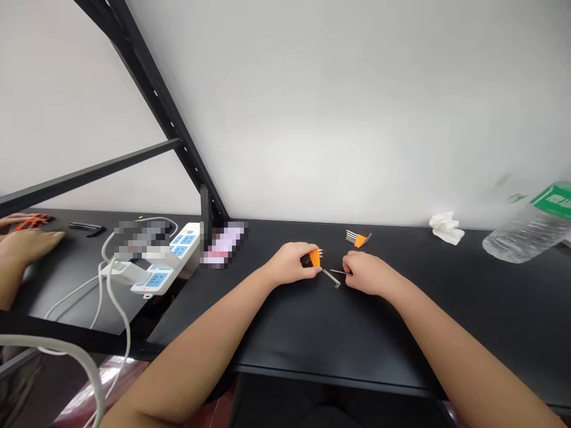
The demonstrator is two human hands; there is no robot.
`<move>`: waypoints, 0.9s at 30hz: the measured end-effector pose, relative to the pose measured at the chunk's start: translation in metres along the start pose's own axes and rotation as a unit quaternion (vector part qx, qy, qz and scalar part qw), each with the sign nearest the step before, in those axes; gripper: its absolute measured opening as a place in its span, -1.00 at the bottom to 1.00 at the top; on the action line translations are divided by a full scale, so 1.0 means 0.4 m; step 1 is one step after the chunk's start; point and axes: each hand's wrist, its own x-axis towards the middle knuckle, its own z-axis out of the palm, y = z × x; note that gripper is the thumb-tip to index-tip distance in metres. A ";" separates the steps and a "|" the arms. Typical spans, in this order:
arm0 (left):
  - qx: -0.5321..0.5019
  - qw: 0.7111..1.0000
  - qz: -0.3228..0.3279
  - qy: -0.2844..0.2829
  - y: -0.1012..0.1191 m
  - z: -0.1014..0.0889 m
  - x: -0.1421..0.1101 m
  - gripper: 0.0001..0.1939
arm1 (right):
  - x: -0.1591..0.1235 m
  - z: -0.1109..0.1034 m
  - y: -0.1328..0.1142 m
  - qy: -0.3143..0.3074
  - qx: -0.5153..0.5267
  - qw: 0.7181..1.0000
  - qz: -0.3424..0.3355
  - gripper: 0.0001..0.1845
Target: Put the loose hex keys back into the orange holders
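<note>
**Both hands on the hex key set, mid-worktop**

From my remote seat I see the left hand (pixel 292 261) curled tight around an orange holder (pixel 314 257) of hex keys, its thumb and fingers closed on the plastic, with short steel key ends poking out just past the knuckles. The right hand (pixel 368 272) sits just right of that holder, fingers folded in and pinching the thin shank of 1 loose hex key (pixel 338 271). A second hex key (pixel 332 277) lies slanted on the worktop (pixel 312 333) between the 2 hands, its bent end pointing toward me. I cannot tell whether it touches the holder.

Taking the orange holder as my reference: a second orange holder (pixel 357 239), with its keys fanned out, lies just behind it and slightly right, close to the wall. Far to its right, a crumpled white tissue (pixel 446 228) rests against the wall, and beyond that a clear plastic bottle (pixel 526 229) with a green label lies on its side. To the holder's left stands a blurred pink item (pixel 223 242), then a black shelf post (pixel 205 211), and past it a white power strip (pixel 172 261) with blue sockets and white cables (pixel 111 297) trailing off. At the far left, well apart from the holder, another person's hand (pixel 24 245) rests on the neighbouring surface near some small black pieces (pixel 85 227).
</note>
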 end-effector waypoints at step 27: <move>0.007 1.000 0.008 0.009 0.004 0.001 0.001 -0.72 | 0.002 0.002 0.000 0.157 0.125 0.963 -0.178 -0.85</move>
